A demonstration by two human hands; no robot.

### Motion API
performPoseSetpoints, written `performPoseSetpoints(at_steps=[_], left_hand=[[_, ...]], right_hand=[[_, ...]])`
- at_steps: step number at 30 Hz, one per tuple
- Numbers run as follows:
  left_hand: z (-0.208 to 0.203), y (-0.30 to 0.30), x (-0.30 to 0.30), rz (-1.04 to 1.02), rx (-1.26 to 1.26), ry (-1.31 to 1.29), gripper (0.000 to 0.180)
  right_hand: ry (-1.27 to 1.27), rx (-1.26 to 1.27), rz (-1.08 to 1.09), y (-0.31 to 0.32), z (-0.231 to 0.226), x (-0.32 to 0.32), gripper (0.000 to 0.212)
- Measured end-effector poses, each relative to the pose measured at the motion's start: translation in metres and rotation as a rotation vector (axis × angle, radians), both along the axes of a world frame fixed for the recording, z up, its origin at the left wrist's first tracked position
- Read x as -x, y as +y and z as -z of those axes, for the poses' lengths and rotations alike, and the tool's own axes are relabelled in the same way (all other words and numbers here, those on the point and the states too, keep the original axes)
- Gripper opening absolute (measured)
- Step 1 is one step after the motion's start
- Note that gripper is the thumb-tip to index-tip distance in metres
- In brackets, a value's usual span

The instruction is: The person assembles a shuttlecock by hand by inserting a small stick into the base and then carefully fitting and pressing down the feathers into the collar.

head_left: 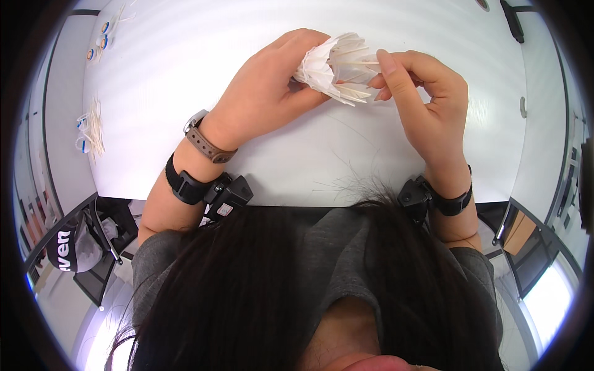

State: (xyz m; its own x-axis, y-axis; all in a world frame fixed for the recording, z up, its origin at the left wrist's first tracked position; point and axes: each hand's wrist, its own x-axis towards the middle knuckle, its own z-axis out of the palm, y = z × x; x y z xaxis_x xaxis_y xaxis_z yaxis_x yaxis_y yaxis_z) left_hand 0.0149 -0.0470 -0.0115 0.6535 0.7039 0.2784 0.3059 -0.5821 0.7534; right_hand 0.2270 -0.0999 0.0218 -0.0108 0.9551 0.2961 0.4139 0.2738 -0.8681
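Note:
A white feather shuttlecock (317, 69) is held over the table, tilted so its feather skirt opens to the right. My left hand (269, 83) is closed around its narrow end, so the base is hidden in the fingers. Several feathers are splayed, and pale quills show inside the skirt. On the right, my right hand (421, 86) pinches the tip of one feather (366, 65) between thumb and forefinger. That feather reaches out from the skirt's open edge.
Small round pieces with blue rings (104, 42) lie at the table's far left. Below them is a bundle of thin pale sticks (96, 127) beside more blue-marked pieces (83, 144). A dark object (512, 21) sits at the far right edge of the white table (297, 167).

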Motion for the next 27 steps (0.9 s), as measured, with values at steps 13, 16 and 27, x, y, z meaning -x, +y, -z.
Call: performPoseSetpoints(at_steps=[13, 16, 27], left_hand=[[-0.0009, -0.001, -0.0009, 0.0, 0.007, 0.013, 0.046], [-0.0002, -0.001, -0.0007, -0.007, -0.013, 0.028, 0.046], [0.0003, -0.0001, 0.0001, 0.0, -0.003, 0.007, 0.047]], right_hand=[[-0.018, 0.077, 0.039, -0.0008, 0.0, -0.0019, 0.019], [0.012, 0.126, 0.033, 0.0001, 0.0003, -0.0021, 0.019], [0.014, 0.048, 0.036, 0.0023, 0.0029, 0.0001, 0.018]])
